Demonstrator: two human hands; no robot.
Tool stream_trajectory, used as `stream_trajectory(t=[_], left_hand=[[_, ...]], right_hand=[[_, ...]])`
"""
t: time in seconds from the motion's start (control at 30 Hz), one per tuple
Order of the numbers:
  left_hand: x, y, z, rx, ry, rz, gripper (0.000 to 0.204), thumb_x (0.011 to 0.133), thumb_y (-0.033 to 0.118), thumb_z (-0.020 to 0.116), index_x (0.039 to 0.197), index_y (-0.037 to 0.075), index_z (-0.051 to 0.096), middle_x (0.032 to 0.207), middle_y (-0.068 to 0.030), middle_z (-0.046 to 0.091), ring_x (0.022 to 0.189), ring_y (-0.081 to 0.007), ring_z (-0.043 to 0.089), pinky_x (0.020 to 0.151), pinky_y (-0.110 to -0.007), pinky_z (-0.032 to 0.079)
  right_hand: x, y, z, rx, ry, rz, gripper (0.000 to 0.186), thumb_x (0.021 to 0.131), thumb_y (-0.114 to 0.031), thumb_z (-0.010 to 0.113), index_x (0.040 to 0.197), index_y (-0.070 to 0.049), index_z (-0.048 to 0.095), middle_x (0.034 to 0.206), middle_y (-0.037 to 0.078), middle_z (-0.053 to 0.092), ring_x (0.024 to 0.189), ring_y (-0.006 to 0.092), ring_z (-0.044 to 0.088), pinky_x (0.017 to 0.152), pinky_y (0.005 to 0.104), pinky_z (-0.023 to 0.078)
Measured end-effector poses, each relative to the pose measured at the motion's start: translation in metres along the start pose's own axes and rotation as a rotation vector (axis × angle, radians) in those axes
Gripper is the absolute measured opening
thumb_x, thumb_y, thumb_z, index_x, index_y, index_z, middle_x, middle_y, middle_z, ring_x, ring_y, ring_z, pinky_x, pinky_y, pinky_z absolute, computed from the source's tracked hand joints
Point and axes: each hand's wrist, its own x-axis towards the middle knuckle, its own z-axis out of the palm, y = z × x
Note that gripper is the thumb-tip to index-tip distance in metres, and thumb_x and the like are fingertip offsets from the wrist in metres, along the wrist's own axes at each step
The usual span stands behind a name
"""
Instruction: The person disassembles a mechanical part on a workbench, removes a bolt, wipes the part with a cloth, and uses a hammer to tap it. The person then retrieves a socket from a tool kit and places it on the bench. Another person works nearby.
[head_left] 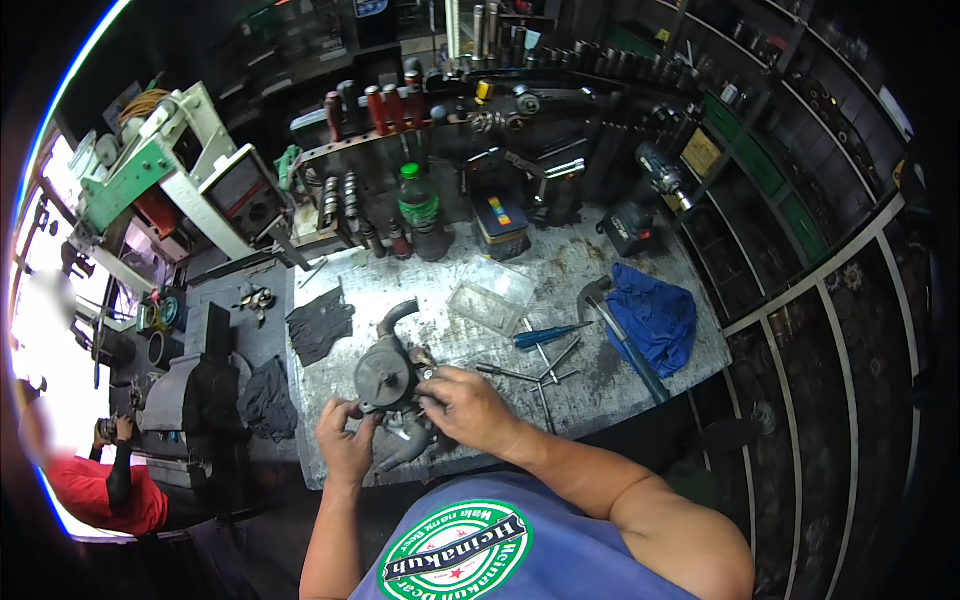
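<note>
A round, dark grey engine part [384, 376] with a domed cover rests on the worktable in front of me. One curved black hose [402, 315] bends away from its far side, and another hose end [405, 453] sticks out on the near side. My left hand [346, 440] grips the part's near left edge between thumb and fingers. At its right side the fingers of my right hand [470, 408] are pinched together beside small metal fittings [424, 362]. What those fingertips hold is hidden.
Right of the part lie a clear plastic tray [484, 307], a blue-handled screwdriver [545, 336], T-handle wrenches [545, 378], a hammer [635, 350] and a blue cloth [655, 318]. A green-capped bottle [420, 210] and tool racks stand behind. At left, a person in red [105, 495] works.
</note>
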Motion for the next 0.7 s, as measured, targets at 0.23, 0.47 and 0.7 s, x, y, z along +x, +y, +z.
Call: stream_trajectory(t=[0.23, 0.47, 0.7], left_hand=[[-0.004, 0.000, 0.004, 0.048, 0.017, 0.010, 0.031, 0.076, 0.002, 0.090, 0.100, -0.002, 0.070, 0.088, -0.0117, 0.064, 0.082, -0.0283, 0.064, 0.076, -0.038, 0.050], [-0.007, 0.002, 0.005, 0.081, 0.041, 0.007, 0.030, 0.078, 0.003, 0.089, 0.097, -0.001, 0.068, 0.090, -0.0125, 0.065, 0.082, -0.0297, 0.064, 0.076, -0.039, 0.051], [-0.010, 0.001, 0.004, 0.194, -0.012, -0.031, 0.032, 0.074, 0.008, 0.092, 0.100, 0.003, 0.074, 0.095, -0.0146, 0.068, 0.091, -0.0366, 0.068, 0.080, -0.046, 0.054]], right_hand=[[-0.002, 0.007, 0.000, 0.076, 0.049, 0.005, 0.025, 0.091, -0.012, 0.085, 0.112, 0.000, 0.076, 0.098, 0.016, 0.071, 0.086, 0.0362, 0.074, 0.076, 0.0453, 0.061], [0.001, 0.055, -0.028, 0.133, -0.079, -0.123, 0.026, 0.094, -0.019, 0.082, 0.112, -0.001, 0.077, 0.105, 0.016, 0.075, 0.092, 0.0366, 0.076, 0.081, 0.0429, 0.063], [0.062, 0.224, -0.085, -0.747, -0.538, 0.146, 0.019, 0.090, -0.020, 0.070, 0.098, -0.006, 0.080, 0.099, 0.022, 0.077, 0.095, 0.0435, 0.074, 0.085, 0.0558, 0.059]])
